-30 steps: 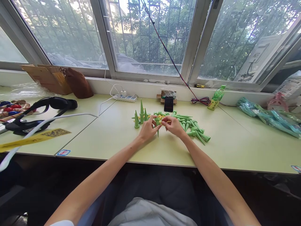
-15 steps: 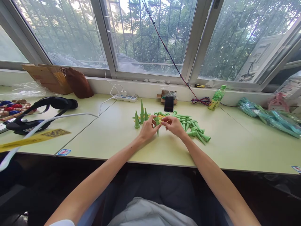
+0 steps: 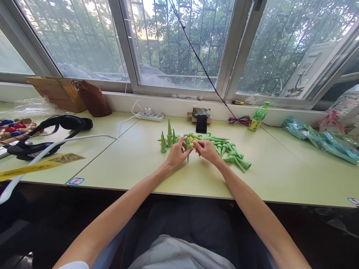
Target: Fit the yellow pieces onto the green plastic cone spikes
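My left hand is closed around a green plastic spike, its pointed end downward over the table. Close to its right, my right hand is pinched, with a small yellow piece showing at its fingertips beside the spike. Behind both hands lie small yellow pieces, partly hidden by my fingers. Left of my left hand, several green cones stand point up. A loose heap of green spikes spreads to the right of my right hand.
On the pale table, a phone leans on a small box behind the spikes. A drink bottle, bundled cable and power strip line the back. Bluish plastic bags lie right; a black headset lies left.
My right fingers have drawn closer together and shifted slightly beside the spike. The left hand keeps its hold on the spike, almost unmoved.
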Tool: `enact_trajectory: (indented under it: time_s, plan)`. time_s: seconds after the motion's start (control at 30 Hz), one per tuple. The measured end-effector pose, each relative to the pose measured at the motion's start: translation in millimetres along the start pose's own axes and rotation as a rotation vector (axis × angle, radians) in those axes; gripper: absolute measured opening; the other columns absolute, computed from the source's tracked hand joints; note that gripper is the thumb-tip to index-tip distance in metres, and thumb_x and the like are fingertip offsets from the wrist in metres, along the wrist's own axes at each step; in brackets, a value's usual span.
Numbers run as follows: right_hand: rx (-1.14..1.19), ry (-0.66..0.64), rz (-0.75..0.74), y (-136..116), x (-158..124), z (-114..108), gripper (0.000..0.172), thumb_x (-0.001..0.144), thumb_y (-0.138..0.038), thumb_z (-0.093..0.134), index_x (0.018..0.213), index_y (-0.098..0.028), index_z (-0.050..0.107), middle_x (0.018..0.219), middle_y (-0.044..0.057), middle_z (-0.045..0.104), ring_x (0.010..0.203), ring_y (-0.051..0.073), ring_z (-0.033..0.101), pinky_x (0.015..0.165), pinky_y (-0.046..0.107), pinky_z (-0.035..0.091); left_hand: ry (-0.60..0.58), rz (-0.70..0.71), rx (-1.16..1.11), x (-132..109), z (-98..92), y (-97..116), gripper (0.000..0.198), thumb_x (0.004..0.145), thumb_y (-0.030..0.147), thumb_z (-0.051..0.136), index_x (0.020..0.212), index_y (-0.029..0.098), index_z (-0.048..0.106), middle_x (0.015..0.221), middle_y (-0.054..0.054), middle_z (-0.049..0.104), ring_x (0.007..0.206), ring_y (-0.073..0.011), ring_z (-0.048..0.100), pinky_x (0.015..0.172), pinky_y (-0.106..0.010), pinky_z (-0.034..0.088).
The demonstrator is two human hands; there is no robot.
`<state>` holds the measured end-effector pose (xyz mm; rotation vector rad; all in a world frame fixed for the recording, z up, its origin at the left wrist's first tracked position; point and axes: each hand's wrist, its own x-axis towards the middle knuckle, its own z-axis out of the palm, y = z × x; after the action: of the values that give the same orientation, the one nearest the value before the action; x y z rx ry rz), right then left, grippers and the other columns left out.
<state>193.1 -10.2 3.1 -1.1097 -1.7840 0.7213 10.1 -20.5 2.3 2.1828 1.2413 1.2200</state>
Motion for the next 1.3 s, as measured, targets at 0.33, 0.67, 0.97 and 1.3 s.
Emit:
enact_trajectory:
  time_s: [0.33,0.67,0.97,1.3]
  plan:
    - [0.153,0.003,-0.006,-0.9,-0.4,0.5,0.031,0.081,-0.05,0.067,0.084,-0.019,0.062,0.07,0.002,0.067,0.045,0.012,0.055,0.046,0.025,0.046,0.035,0.029,-0.007,1.4,3.1,-5.3,0.041,0.086,0.035,0.068,0.12,0.019,0.051,0.075,0.004,0.06,0.053,-0.0095,0.05,0.057,-0.024,0.038]
    - [0.052,-0.006,0.029,-3.1,-0.9,-0.2,0.04,0.087,-0.056,0.058,0.072,-0.019,0.061,0.056,0.0,0.062,0.041,0.011,0.051,0.046,0.024,0.043,0.027,0.05,-0.013,0.7,2.5,-4.0,0.04,0.085,0.031,0.069,0.119,0.02,0.052,0.074,0.005,0.059,0.051,-0.0085,0.05,0.056,-0.023,0.038]
    - [0.023,0.002,0.006,-2.1,-0.8,0.2,0.052,0.09,-0.065,0.052,0.064,-0.02,0.056,0.053,0.001,0.06,0.041,0.011,0.05,0.045,0.024,0.041,0.031,0.053,-0.02,1.2,2.0,-2.9,0.039,0.084,0.029,0.069,0.118,0.019,0.051,0.074,0.005,0.059,0.051,-0.0084,0.049,0.055,-0.023,0.038]
    - [0.093,0.033,0.002,-0.3,-0.2,-0.7,0.042,0.089,-0.061,0.056,0.087,-0.019,0.063,0.067,0.003,0.068,0.043,0.012,0.053,0.046,0.026,0.045,0.045,0.052,-0.017,2.1,1.9,-3.4,0.038,0.085,0.03,0.069,0.118,0.02,0.052,0.072,0.005,0.059,0.052,-0.0098,0.051,0.056,-0.024,0.039]
